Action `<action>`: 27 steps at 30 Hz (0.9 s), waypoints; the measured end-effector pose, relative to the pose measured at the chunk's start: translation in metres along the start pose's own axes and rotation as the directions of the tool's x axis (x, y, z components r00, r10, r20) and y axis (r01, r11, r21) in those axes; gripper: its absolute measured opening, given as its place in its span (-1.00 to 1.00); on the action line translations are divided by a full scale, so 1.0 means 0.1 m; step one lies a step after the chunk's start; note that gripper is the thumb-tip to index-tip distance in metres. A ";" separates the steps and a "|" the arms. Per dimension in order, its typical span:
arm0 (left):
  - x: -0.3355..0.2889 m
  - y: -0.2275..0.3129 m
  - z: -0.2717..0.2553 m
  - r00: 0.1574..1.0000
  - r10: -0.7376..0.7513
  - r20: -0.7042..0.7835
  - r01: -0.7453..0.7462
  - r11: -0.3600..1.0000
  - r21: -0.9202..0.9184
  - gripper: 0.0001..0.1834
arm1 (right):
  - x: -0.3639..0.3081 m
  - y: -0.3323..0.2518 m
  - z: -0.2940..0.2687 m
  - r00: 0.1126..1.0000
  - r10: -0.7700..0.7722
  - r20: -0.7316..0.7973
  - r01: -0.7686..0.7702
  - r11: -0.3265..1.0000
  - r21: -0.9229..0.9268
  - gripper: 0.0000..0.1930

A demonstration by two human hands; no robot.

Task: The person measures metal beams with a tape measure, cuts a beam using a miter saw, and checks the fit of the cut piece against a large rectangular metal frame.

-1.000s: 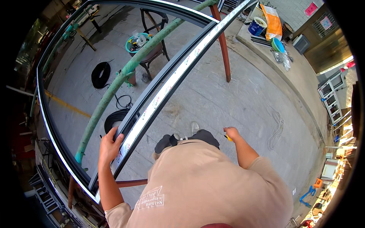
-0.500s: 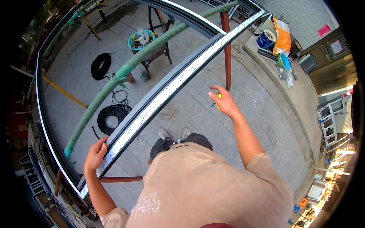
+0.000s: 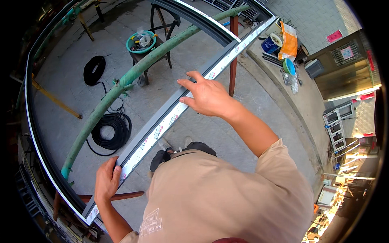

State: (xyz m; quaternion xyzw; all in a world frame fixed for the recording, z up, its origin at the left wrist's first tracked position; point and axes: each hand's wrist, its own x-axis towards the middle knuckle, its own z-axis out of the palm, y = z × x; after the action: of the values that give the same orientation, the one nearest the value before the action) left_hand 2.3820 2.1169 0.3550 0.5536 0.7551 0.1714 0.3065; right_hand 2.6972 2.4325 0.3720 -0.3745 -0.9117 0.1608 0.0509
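Observation:
A large window frame (image 3: 150, 138) of dark metal lies across my front, its near rail covered with printed white film. Near the rail's lower left end, my left hand (image 3: 106, 179) is closed on it, fingers over the far edge and thumb on the near side. Farther along, my right hand (image 3: 210, 97) straddles the same rail from above, thumb on the film and fingers bent over the far edge. The yellow tool it held earlier does not show now; my palm may hide it. Beneath the frame runs a green wrapped pole (image 3: 139, 69).
Black coils of rubber strip (image 3: 110, 131) lie on the concrete floor (image 3: 259, 121). A chair (image 3: 168, 56) carries a turquoise basin (image 3: 133, 49) of tools. Reddish-brown legs (image 3: 234, 60) stand under the frame. At right are a blue bucket (image 3: 270, 43), an orange sack (image 3: 288, 42) and a stepladder (image 3: 335, 130).
My right hand has moved left from beside the frame onto its near rail. The yellow tool in it has gone out of sight. My left hand stays on the rail while the view shifts slightly.

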 end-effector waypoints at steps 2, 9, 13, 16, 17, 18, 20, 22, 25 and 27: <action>0.01 -0.03 0.02 1.000 0.001 0.011 -0.001 1.000 0.003 -0.52 | 0.07 0.01 0.05 0.996 0.009 0.089 -0.004 0.998 -0.063 -0.47; -0.02 -0.01 -0.03 0.999 -0.042 0.028 0.044 0.995 -0.084 -0.59 | 0.26 -0.03 0.03 0.992 0.000 0.125 0.010 0.997 -0.076 -0.59; 0.07 0.08 -0.07 0.994 -0.055 0.098 0.063 0.995 -0.081 -0.59 | 0.24 0.05 -0.04 0.984 0.009 0.175 0.006 0.996 -0.085 -0.62; 0.07 0.13 -0.09 0.991 -0.075 0.108 0.077 0.997 -0.018 -0.57 | 0.25 0.08 -0.04 0.983 -0.019 0.181 0.040 0.993 -0.114 -0.62; 0.07 0.15 -0.11 0.991 -0.077 0.112 0.080 0.997 -0.022 -0.57 | 0.23 0.09 -0.02 0.987 -0.037 0.156 0.057 0.990 -0.128 -0.62; 0.09 0.17 -0.12 0.985 -0.113 0.130 0.119 0.992 -0.039 -0.55 | 0.22 0.10 0.00 0.986 -0.035 0.162 0.056 0.990 -0.129 -0.62; 0.08 0.14 -0.10 0.975 -0.165 0.148 0.176 0.982 -0.063 -0.54 | 0.22 0.10 0.08 0.994 -0.059 0.091 0.071 0.989 -0.131 -0.63; 0.09 0.01 -0.03 0.980 -0.151 0.130 0.170 0.975 -0.145 -0.53 | 0.23 0.12 0.02 0.994 -0.066 0.089 0.080 0.983 -0.163 -0.64; -0.07 0.04 -0.09 0.982 -0.165 0.090 0.173 0.980 -0.096 -0.54 | 0.37 -0.11 -0.03 0.989 -0.111 0.100 0.125 0.981 -0.149 -0.68; -0.07 0.04 -0.07 0.994 -0.107 0.019 0.108 0.992 -0.058 -0.58 | 0.38 -0.11 -0.05 0.986 -0.100 0.131 0.115 0.987 -0.109 -0.67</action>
State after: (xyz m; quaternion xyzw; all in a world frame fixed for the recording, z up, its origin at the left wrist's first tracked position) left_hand 2.3819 2.1120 0.3644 0.5040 0.7760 0.1725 0.3376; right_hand 2.6636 2.4529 0.3793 -0.3163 -0.9399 0.1274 -0.0195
